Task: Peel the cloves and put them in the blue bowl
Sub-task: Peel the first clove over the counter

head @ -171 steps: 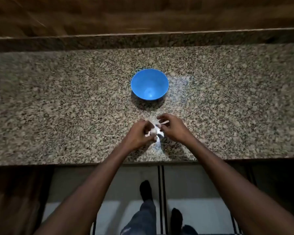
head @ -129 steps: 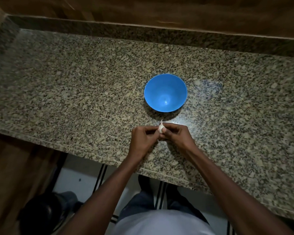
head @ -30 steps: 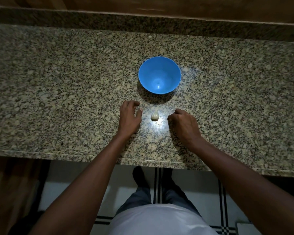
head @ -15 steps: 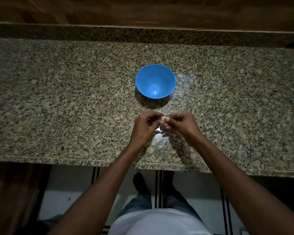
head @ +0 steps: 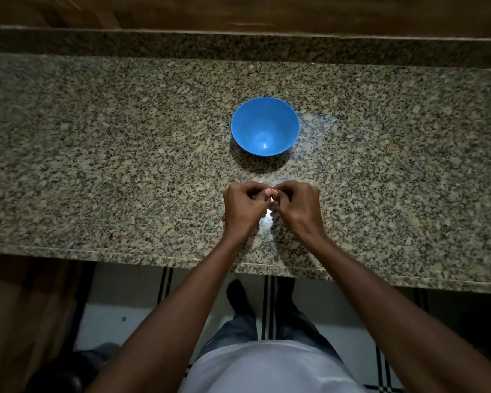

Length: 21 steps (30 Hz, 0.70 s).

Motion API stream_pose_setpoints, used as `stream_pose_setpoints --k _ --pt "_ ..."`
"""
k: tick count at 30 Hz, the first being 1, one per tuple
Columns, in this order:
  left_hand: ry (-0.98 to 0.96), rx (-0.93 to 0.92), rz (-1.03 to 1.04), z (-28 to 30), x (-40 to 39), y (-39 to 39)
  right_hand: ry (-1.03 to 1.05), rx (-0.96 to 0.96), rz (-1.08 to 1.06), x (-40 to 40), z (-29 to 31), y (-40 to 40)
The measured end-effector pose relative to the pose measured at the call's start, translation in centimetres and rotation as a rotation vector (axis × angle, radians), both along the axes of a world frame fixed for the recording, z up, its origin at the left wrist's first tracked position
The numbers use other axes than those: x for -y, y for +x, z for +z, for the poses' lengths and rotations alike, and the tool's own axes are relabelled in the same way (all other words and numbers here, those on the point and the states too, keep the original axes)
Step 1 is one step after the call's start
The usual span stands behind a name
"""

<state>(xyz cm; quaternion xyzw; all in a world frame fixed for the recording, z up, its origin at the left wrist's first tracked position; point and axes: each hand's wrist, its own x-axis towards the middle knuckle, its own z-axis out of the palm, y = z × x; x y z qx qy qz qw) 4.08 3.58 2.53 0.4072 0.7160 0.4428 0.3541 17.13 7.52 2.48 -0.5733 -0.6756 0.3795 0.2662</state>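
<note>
A blue bowl (head: 265,126) stands upright on the granite counter, and nothing shows inside it. Just in front of it my left hand (head: 243,209) and my right hand (head: 298,208) meet above the counter, fingers curled inward. Between their fingertips they pinch a small pale garlic clove (head: 271,194); only a sliver of it shows, the rest is hidden by the fingers. A bright patch of light lies on the counter under the hands.
The speckled granite counter (head: 111,165) runs the width of the view, with a raised granite lip and wooden wall behind. Its front edge (head: 125,255) is close below my hands. Below are a tiled floor and my legs.
A second ago the clove lay on the counter between my two hands, which rested either side of it. Both hands have since closed in, picked it up and now pinch it together.
</note>
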Motion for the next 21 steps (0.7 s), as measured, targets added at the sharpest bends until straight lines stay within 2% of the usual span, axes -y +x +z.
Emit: stream_pose_setpoints --k 5,7,11,13,17,21 --pt "-0.092 0.135 0.02 0.1 -0.2 -0.9 0.1 0.146 0.117 0.1 0.1 -0.1" --pt "-0.119 0.08 -0.006 0.0 -0.4 -1.3 0.077 0.166 0.146 -0.2 0.3 -0.2" --pt "-0.13 -0.131 -0.104 -0.6 -1.2 -1.7 -0.047 0.073 0.111 -1.1 0.4 -0.3" --pt "-0.142 -0.09 -0.099 -0.8 -1.3 -1.7 -0.2 -0.015 0.075 -1.4 0.3 0.0" --pt "-0.166 0.185 -0.005 -0.7 -0.9 -1.2 -0.663 -0.45 -0.075 -1.9 0.1 1.0" --pt "-0.161 0.309 -0.006 -1.0 -0.8 -0.9 -0.882 -0.596 -0.159 -2.5 0.3 1.8"
